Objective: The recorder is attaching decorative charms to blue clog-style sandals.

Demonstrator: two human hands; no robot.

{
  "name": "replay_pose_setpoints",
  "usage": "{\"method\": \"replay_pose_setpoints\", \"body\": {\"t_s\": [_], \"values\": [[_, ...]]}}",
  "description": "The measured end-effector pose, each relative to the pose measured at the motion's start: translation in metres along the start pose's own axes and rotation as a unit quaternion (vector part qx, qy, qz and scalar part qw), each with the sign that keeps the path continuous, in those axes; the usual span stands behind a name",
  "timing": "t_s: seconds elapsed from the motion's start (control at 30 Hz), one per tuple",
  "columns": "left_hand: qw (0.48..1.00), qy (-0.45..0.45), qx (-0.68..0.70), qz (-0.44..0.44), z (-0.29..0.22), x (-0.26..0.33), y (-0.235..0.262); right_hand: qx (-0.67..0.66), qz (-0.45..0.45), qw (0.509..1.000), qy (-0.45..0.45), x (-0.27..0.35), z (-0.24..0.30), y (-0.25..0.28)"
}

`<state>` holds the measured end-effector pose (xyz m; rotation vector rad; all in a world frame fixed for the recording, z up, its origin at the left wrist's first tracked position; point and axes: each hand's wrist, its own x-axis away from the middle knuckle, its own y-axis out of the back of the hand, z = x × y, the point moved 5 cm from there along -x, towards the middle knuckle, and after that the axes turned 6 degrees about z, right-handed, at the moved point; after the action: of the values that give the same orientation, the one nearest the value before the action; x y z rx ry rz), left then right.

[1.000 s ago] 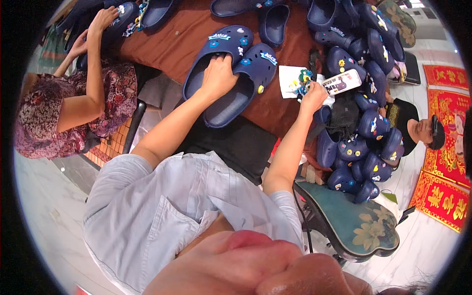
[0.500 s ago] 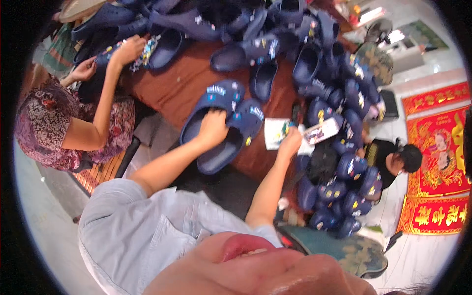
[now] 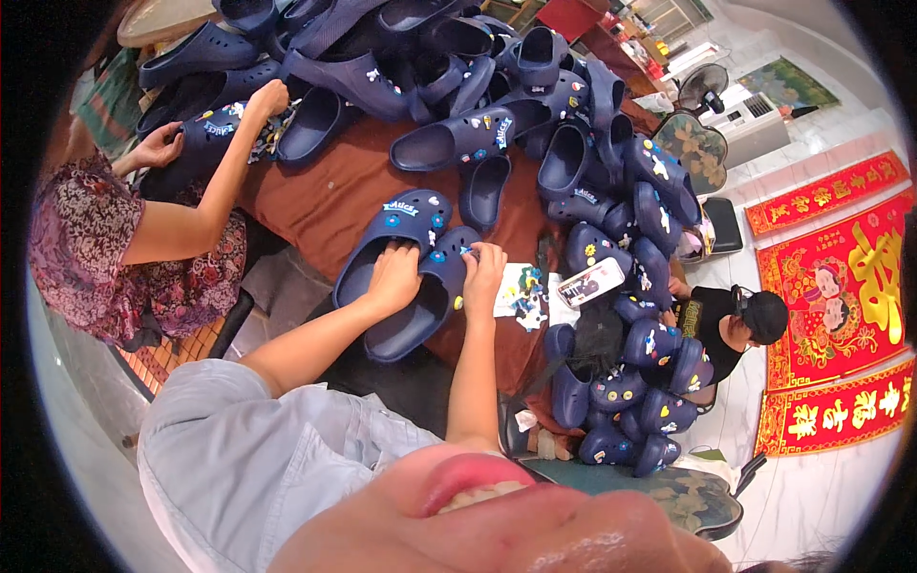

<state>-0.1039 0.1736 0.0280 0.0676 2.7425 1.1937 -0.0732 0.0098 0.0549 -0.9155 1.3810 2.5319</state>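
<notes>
Two dark blue clogs lie side by side at the table's near edge, toes pointing away. Colourful charms dot the uppers of the left clog and the right clog. My left hand reaches into the left clog's opening with its fingers curled, gripping it; the fingertips are partly hidden. On the right clog's upper, my right hand presses with fingers pinched together; whatever is between them is too small to make out. Just right of that hand, small yellow, blue and dark charms lie on a white sheet.
Piled navy clogs cover the far side of the brown-covered table, and more clogs crowd the right. A phone lies beside the charms. At left, a co-worker handles a clog; a person in a black cap sits at right.
My right hand has moved left from the charms on the white sheet to the right clog's upper. My left hand stays in the left clog. The view has shifted slightly.
</notes>
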Motion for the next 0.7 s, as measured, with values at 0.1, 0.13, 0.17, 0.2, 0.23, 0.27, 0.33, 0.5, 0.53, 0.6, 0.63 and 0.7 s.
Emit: {"method": "replay_pose_setpoints", "body": {"t_s": [0.1, 0.13, 0.17, 0.2, 0.23, 0.27, 0.33, 0.5, 0.53, 0.6, 0.63, 0.7], "values": [[1.0, -0.022, -0.004, -0.019, 0.003, 0.002, -0.004, -0.035, -0.008, 0.998, -0.047, 0.001, -0.006, 0.0], [0.999, -0.03, -0.001, -0.023, 0.001, 0.003, -0.003, -0.043, -0.017, 0.998, -0.05, 0.002, -0.007, 0.0], [0.999, -0.037, 0.002, -0.026, -0.001, 0.003, -0.002, -0.05, -0.025, 0.997, -0.054, 0.003, -0.009, 0.001], [0.999, -0.037, 0.0, -0.02, -0.001, 0.003, -0.003, -0.055, -0.026, 0.997, -0.048, 0.005, -0.012, 0.0], [0.999, -0.031, -0.002, -0.026, 0.001, 0.004, -0.005, -0.056, -0.024, 0.997, -0.055, 0.006, -0.01, 0.0], [0.999, -0.025, -0.004, -0.031, 0.003, 0.004, -0.006, -0.041, -0.032, 0.999, -0.014, 0.006, 0.0, 0.004], [1.0, -0.015, -0.005, -0.013, 0.005, 0.005, -0.006, -0.018, -0.054, 0.998, -0.004, 0.009, 0.005, 0.014], [1.0, -0.022, -0.004, -0.015, 0.01, 0.001, -0.007, -0.024, -0.105, 0.973, -0.207, 0.034, -0.074, 0.055], [0.999, -0.035, -0.01, -0.032, 0.006, -0.001, -0.005, -0.014, -0.096, 0.97, -0.223, 0.044, -0.092, 0.062], [0.999, -0.03, -0.023, -0.017, 0.006, -0.004, -0.002, 0.084, -0.074, 0.976, -0.189, 0.052, -0.096, 0.072], [0.999, -0.021, -0.034, -0.006, 0.007, -0.006, -0.002, 0.13, -0.092, 0.974, -0.16, 0.055, -0.09, 0.077], [1.0, -0.023, -0.001, -0.016, 0.007, -0.009, 0.0, 0.124, -0.122, 0.968, -0.18, 0.062, -0.074, 0.08]]}}
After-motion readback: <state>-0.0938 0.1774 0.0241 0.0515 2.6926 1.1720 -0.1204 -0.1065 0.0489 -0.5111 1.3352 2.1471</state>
